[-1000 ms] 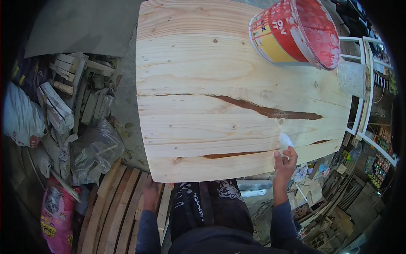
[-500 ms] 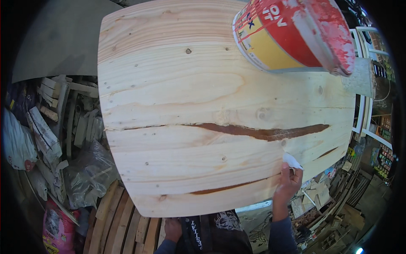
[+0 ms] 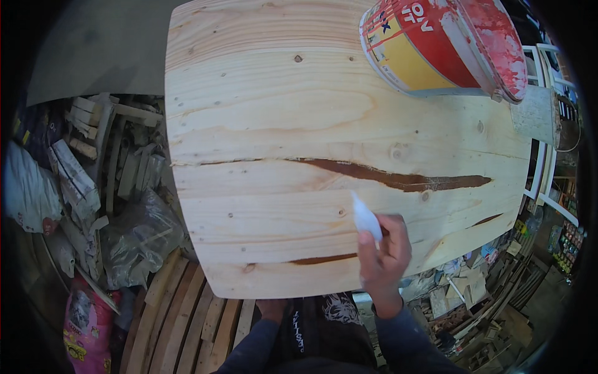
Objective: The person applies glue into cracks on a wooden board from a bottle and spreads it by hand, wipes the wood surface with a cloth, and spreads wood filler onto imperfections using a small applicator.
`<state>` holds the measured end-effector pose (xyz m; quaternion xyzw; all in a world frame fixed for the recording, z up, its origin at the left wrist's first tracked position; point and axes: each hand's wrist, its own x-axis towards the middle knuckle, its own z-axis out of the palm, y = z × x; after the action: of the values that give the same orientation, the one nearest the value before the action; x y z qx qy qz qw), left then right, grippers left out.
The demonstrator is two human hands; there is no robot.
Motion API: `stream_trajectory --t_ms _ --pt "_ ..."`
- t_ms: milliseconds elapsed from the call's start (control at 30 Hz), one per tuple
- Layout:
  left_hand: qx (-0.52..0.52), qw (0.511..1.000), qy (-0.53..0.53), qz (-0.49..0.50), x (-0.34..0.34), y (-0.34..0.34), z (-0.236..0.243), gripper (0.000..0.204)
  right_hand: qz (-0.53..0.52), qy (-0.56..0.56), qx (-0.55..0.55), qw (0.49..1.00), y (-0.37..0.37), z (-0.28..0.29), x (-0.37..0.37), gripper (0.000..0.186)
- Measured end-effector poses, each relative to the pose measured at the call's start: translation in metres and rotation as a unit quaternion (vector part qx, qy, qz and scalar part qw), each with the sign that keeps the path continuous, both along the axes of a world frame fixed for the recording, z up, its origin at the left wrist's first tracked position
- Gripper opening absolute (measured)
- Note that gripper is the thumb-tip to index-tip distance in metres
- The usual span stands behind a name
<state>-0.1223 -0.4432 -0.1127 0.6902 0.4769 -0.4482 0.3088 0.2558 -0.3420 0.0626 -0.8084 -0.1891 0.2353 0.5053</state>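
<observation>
A pale wooden board (image 3: 274, 131) spreads in front of me, with knots and long dark brown cracks or gaps in its surface. The widest brown gap (image 3: 398, 179) runs across the middle right; a shorter one (image 3: 321, 259) lies near the front edge. My right hand (image 3: 384, 252) is closed around a small white folded piece (image 3: 366, 218), paper-like or cloth-like, above the front part of the board. Whether the piece touches the wood I cannot tell. My left hand (image 3: 272, 309) is at the board's front edge, its fingers hidden beneath it.
A red and yellow paint bucket (image 3: 430, 56), streaked with red, stands at the board's back right. Wood scraps (image 3: 81, 174), a clear plastic bag (image 3: 140, 240), a pink sack (image 3: 87, 324) and wooden slats (image 3: 180, 318) lie at left. White frames (image 3: 545, 149) and more scrap (image 3: 473, 293) are at right.
My right hand has moved left from near the board's front right, carrying the white piece. My left hand now shows less, tucked further under the edge. The whole view has shifted slightly.
</observation>
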Motion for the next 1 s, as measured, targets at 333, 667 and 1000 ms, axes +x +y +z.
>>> stream_trajectory --t_ms 333,667,1000 --pt "0.063 0.993 -0.095 -0.041 -0.007 0.018 0.005 0.056 0.109 -0.202 -0.070 0.971 0.064 -0.007 0.007 0.026" --pt "0.051 0.992 -0.116 0.027 -0.007 0.025 0.002 0.067 0.099 -0.253 -0.090 0.958 0.063 -0.015 0.009 0.028" --pt "0.033 0.986 -0.125 -0.102 -0.004 0.027 0.017 0.067 0.084 -0.254 -0.103 0.958 0.056 -0.014 0.017 0.027"
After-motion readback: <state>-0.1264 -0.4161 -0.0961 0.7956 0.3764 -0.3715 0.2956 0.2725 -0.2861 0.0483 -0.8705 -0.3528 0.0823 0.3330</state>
